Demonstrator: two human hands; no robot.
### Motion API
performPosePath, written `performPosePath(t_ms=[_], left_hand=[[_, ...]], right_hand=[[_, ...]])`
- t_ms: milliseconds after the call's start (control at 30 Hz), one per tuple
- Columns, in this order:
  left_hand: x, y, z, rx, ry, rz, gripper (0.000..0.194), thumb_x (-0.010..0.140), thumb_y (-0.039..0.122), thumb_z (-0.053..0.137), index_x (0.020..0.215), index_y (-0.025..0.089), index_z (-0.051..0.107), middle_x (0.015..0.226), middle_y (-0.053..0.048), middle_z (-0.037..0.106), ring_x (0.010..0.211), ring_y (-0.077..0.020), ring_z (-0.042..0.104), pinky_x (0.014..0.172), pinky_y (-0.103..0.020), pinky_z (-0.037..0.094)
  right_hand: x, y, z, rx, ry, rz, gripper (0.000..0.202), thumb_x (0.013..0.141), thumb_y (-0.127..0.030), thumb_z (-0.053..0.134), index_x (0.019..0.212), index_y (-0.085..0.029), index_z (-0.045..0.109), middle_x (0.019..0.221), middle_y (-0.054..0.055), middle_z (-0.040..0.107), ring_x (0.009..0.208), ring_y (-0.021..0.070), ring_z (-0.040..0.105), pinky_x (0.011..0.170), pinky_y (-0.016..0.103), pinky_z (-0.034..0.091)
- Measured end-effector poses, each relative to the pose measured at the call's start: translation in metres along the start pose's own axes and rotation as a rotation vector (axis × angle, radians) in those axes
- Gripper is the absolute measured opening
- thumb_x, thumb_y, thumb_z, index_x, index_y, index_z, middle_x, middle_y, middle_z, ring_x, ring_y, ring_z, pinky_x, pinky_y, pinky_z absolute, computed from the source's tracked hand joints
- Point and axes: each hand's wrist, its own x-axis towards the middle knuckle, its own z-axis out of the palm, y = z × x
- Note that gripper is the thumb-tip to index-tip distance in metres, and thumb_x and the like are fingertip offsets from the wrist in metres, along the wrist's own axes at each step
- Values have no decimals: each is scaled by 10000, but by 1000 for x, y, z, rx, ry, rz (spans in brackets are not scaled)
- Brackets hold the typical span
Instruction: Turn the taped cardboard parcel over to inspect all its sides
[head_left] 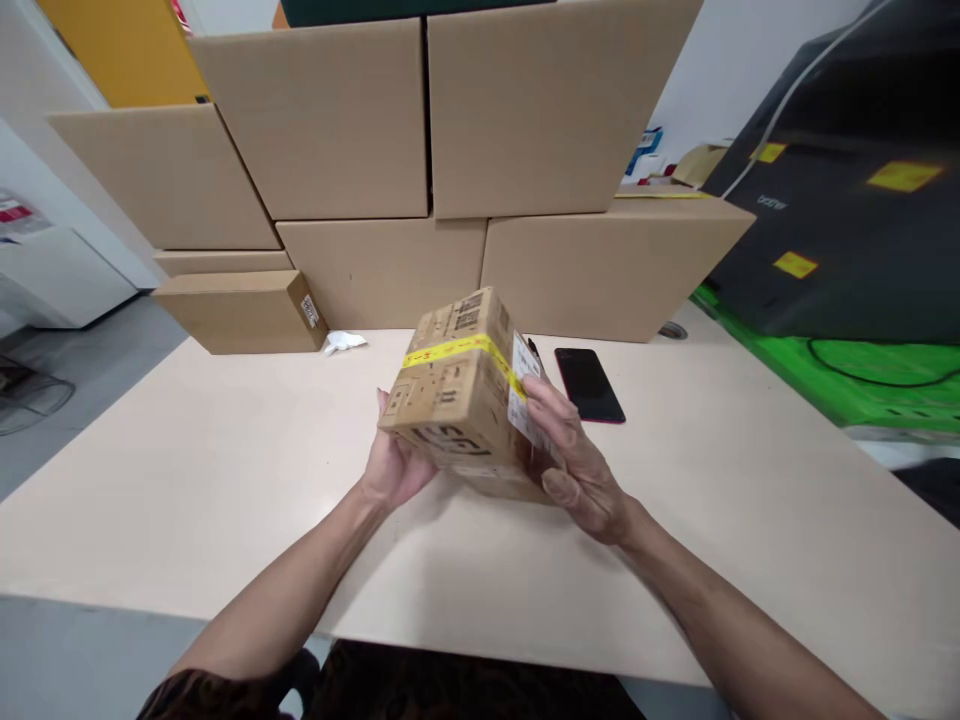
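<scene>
A small brown cardboard box (pixel 442 395), tilted above the table, is held between my two hands. Yellow tape runs across it, dark print marks its faces, and a white label (pixel 519 410) covers part of its right side. My left hand (pixel 399 462) supports the box from its lower left, with most of the fingers hidden underneath. On the right side, my right hand (pixel 574 455) presses its fingers over the label and its thumb near the lower edge. A black phone (pixel 589 384) lies just beyond my right hand, with a dark pen (pixel 534 350) partly hidden behind the box.
Large cardboard boxes (pixel 352 130) are stacked along the back of the pale table (pixel 187 480). A flat carton (pixel 244 312) sits at the back left beside a crumpled white paper (pixel 345 341). Black covered equipment (pixel 847 200) stands on a green surface (pixel 862 385) at the right.
</scene>
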Motion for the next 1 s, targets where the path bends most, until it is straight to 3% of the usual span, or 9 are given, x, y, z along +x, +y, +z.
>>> performPosePath(t_ms=[67,200,267,367,533,633,733,900,1000], left_hand=[[4,-1,0,-97,-36,-106,960,905,964,283,1438,254,651,1501,-110,702,1620,-399,396,1298,-673,345],[8,1,-5,-94,-75,-143,1009,882,982,285,1484,241,611,1529,-148,673,1585,-432,437,1264,-702,369],[7,6,-7,-86,-39,-112,1034,876,988,275,1517,237,584,1555,-158,651,1583,-437,438,1252,-693,385],[3,19,-9,-147,111,-66,1035,871,983,344,1540,220,549,1577,-167,629,1554,-434,483,1226,-649,439],[-1,33,-8,-289,376,18,681,946,711,636,1398,201,641,1364,-140,772,1344,-370,698,1108,-508,580],[4,31,-9,-202,435,-27,538,991,648,617,1185,166,757,1078,-118,848,1138,-338,792,940,-417,648],[11,24,-14,-28,436,-76,718,985,786,503,1043,139,810,876,-134,842,1027,-354,811,786,-369,652],[16,12,-27,167,415,-167,555,951,702,648,1013,182,831,833,-116,843,990,-360,810,762,-388,653],[19,12,-27,139,404,-192,459,921,627,724,1028,192,824,863,-106,851,958,-352,815,785,-426,666]], right_hand=[[3,-1,1,-81,123,85,583,988,-544,655,1555,-435,573,1741,-16,454,1672,334,311,1389,619,133],[11,15,-3,-67,333,582,841,938,-711,639,1642,-289,456,1796,94,347,1689,345,253,1381,610,153],[14,29,-7,38,352,762,871,867,-766,686,1576,-284,529,1729,108,464,1644,362,351,1366,600,224],[17,44,-10,255,408,867,658,808,-708,777,1326,-309,699,1432,65,731,1455,336,592,1256,535,454],[20,45,-9,491,468,933,505,654,-557,950,1058,-301,788,1111,7,822,1169,261,726,1012,386,613],[21,43,-10,543,489,900,514,595,-554,989,994,-283,812,1082,18,824,1099,253,736,964,368,623],[20,40,-11,515,585,718,502,674,-536,966,1095,-320,799,1171,10,810,1099,248,741,1006,421,617],[17,25,-12,303,644,144,479,834,-436,883,1294,-408,751,1467,-7,702,1383,260,632,1246,492,463],[18,16,-9,290,633,50,426,894,-471,813,1310,-401,758,1482,4,698,1461,287,579,1298,534,400]])
